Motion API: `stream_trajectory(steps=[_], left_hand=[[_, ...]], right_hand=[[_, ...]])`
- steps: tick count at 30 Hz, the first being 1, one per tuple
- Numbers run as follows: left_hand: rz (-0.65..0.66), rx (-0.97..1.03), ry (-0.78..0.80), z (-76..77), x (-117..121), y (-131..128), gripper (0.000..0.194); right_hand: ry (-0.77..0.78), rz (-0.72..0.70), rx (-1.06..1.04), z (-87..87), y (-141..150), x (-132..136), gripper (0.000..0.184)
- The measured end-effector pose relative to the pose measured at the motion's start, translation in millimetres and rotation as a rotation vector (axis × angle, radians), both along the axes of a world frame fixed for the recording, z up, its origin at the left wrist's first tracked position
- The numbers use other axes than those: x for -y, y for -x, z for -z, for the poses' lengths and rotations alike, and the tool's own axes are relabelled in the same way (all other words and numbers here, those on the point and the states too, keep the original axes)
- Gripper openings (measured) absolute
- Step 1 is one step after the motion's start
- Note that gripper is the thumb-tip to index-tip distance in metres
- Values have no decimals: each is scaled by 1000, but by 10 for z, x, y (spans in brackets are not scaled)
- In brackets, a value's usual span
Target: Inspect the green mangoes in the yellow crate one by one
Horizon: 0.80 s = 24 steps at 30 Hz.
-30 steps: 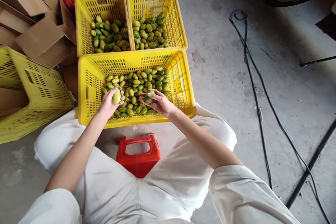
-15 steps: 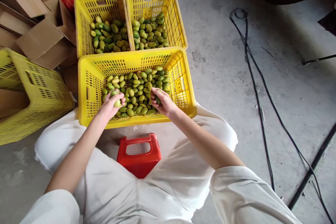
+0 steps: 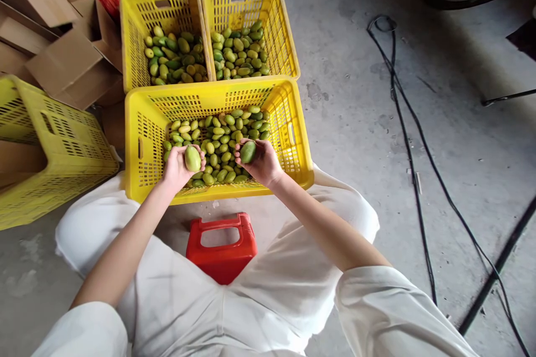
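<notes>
The left hand (image 3: 177,167) cradles a pale green oval fruit (image 3: 192,158) in curled fingers; the right hand (image 3: 265,164) likewise grips a darker green oval fruit (image 3: 248,152). Both sit above a wide yellow slotted plastic front crate (image 3: 218,195) — neither is set down yet. Loose green-yellow oval fruits (image 3: 213,160) cover much of its floor, and 2 yellow slotted plastic rear crates (image 3: 290,47) hold heaps too, so the handling looks partway, with plenty left in front.

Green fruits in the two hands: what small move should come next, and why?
Perhaps roll the darker fruit over in the right hand: one side faces up, while the palm hides its underside. The left hand holds the paler fruit, so seems less free.
</notes>
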<state>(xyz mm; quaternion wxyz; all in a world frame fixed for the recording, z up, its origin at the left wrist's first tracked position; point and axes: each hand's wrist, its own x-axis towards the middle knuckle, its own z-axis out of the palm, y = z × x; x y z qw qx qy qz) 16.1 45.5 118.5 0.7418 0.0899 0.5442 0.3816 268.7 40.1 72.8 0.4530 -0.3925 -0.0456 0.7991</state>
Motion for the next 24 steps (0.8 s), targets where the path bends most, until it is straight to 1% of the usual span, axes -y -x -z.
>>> stream_trajectory(steps=[1,2,5,9,12,14,16,18,20,22,24], left_hand=[[-22,22,-20,10,7,10,15],[-27,35,-38,23,18,17,8],[30,29,-129,76,64,16,23],[96,32,-307,113,123,-5,46],[92,54,-343,85,129,-1,57],[84,60,-332,59,109,4,58],[88,49,-294,39,82,0,52],[93,26,-223,25,59,-14,45],[72,23,-139,10,49,-33,39],[1,48,-73,-6,51,-44,31],[-85,74,-42,-12,57,-45,21]], right_hand=[[-10,3,-11,-11,11,3,10],[-21,-5,-15,-27,21,8,9],[-25,-68,-18,-89,30,30,16],[-40,-192,-76,-173,7,54,39],[-96,-263,-78,-198,5,62,44],[-98,-289,-58,-180,11,63,42],[-57,-290,-49,-138,11,56,40],[3,-262,-64,-89,-1,42,40],[52,-220,-89,-57,-19,24,38],[68,-137,-92,-58,-30,7,28],[70,-39,-68,-87,-25,-4,10]])
